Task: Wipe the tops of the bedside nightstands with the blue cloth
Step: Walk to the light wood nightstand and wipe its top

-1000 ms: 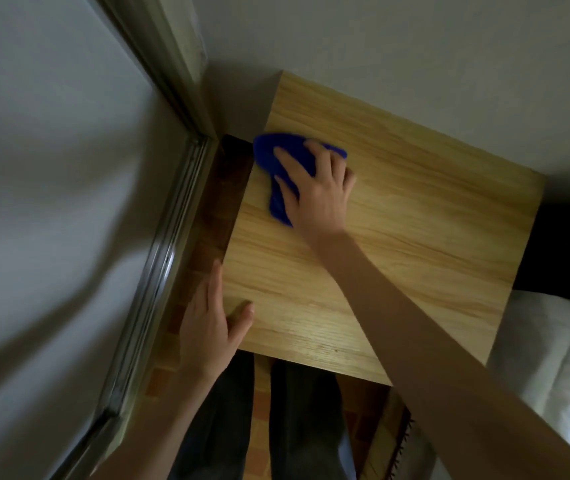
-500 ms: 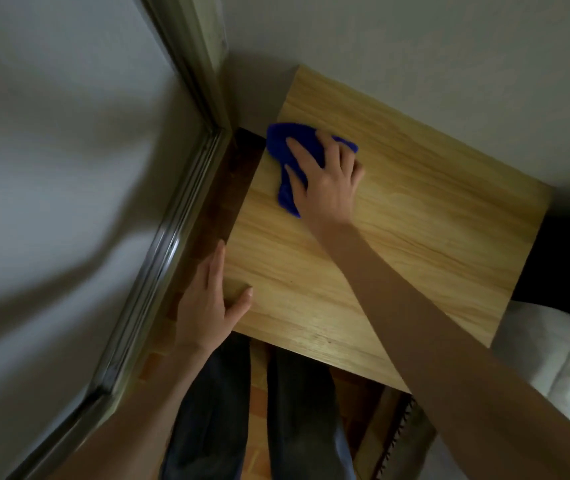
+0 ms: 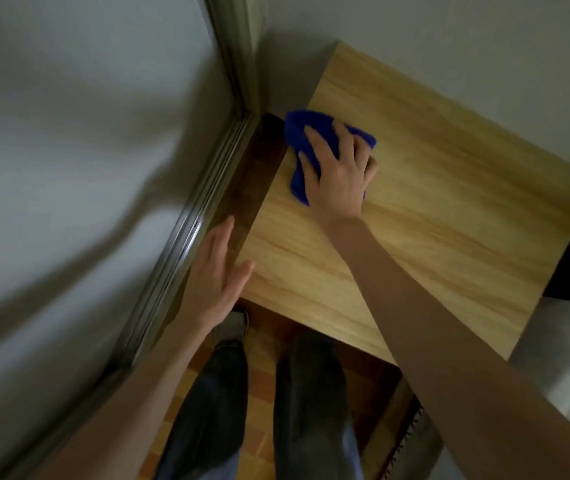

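The right hand [image 3: 339, 174] lies flat with fingers spread, pressing the blue cloth [image 3: 299, 136] onto the nightstand [image 3: 432, 209] top near its far left edge. The left hand [image 3: 216, 275] is open, fingers straight, braced against the near left corner, thumb on the wood. Dark trousers [image 3: 207, 393] stand below, white bedding [image 3: 567, 348] at the right.

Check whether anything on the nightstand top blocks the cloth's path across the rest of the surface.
Nothing visible does. The right hand presses the blue cloth at the far left edge of the nightstand top; the left hand rests only at its near left corner.
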